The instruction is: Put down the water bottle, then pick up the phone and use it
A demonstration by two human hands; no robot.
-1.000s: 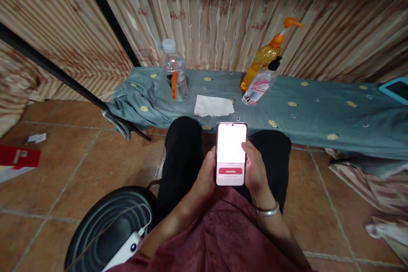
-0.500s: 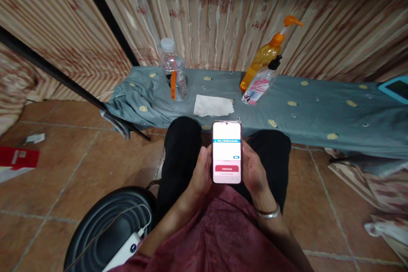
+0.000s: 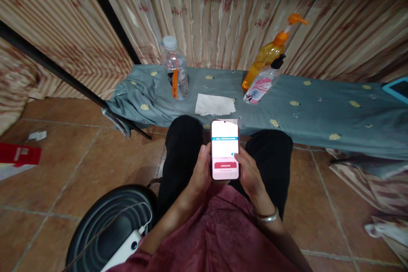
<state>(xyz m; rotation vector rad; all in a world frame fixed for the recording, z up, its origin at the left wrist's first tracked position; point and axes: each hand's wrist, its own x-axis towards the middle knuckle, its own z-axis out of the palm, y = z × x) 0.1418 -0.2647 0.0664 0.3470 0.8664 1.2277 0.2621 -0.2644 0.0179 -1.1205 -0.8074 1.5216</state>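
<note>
A smartphone (image 3: 225,146) with a lit white screen and a red button near its bottom is held upright over my lap. My left hand (image 3: 200,172) grips its left edge. My right hand (image 3: 248,172) supports the right side, with the thumb on the screen's right edge. A metal bangle (image 3: 267,217) circles my right wrist. I sit with black trousers (image 3: 181,153) and a dark red shirt below the phone.
Ahead lies a low surface under grey-blue cloth (image 3: 318,106) bearing a clear water bottle (image 3: 176,70), a white tissue (image 3: 214,105), an orange pump bottle (image 3: 270,51) and a smaller pink-labelled pump bottle (image 3: 259,87). A black stool (image 3: 102,225) with a white power bank (image 3: 124,250) stands at lower left. Striped curtains hang behind.
The phone and both hands shifted slightly left and down. A blue bar appeared on the screen, and my right thumb moved onto its right edge.
</note>
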